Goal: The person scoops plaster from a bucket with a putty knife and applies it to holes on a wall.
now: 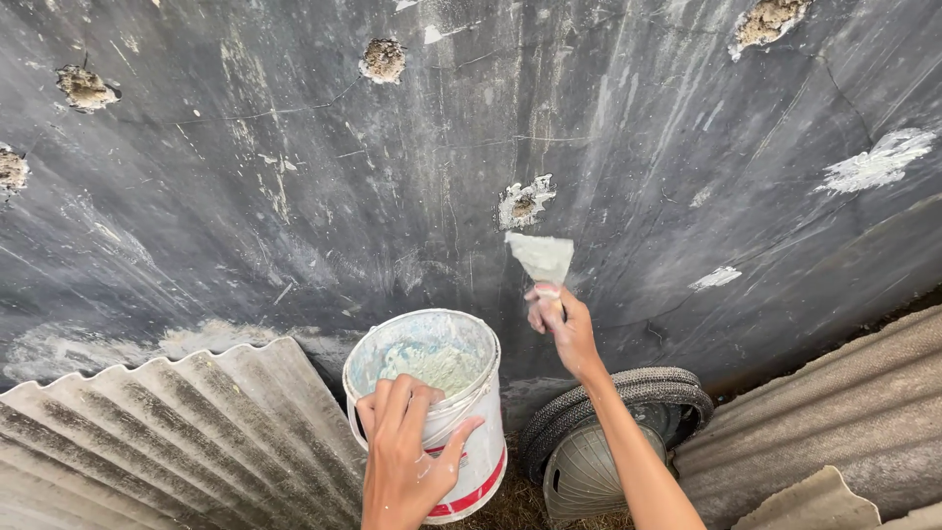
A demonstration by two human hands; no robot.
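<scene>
Right hand [561, 324]: raised toward the wall, fingers clenched round the handle of a putty knife [541, 261]; blade broad, pointing up, coated in pale grey-green filler, its upper edge just below a patched hole [525, 203] ringed with white smears

Left hand [404, 453]: gripping the near rim of a white plastic bucket [461, 412], fingers hooked over the edge and into the opening, thumb on the outer wall; skin flecked with pale filler

Bucket: upright, held low in the middle foreground; red band near its base; inside smeared, a mound of the same pale grey-green filler against the far inner wall

Wall [294, 196]: dark grey, scuffed and streaked, filling the upper view; several rough unfilled holes showing sandy material, at upper left [86, 88], upper centre [383, 61] and upper right [770, 20]; white filler patches at right [878, 162] and lower right [716, 279]

Corrugated sheet [167, 432]: grey, weathered, leaning at lower left, just beside the bucket

Tyre [628, 393]: dark, lying at the wall's foot under the right forearm; a ribbed grey dome-shaped object [589, 476] just in front of it

Second corrugated sheet [834, 412]: grey, at lower right, near the tyre
</scene>
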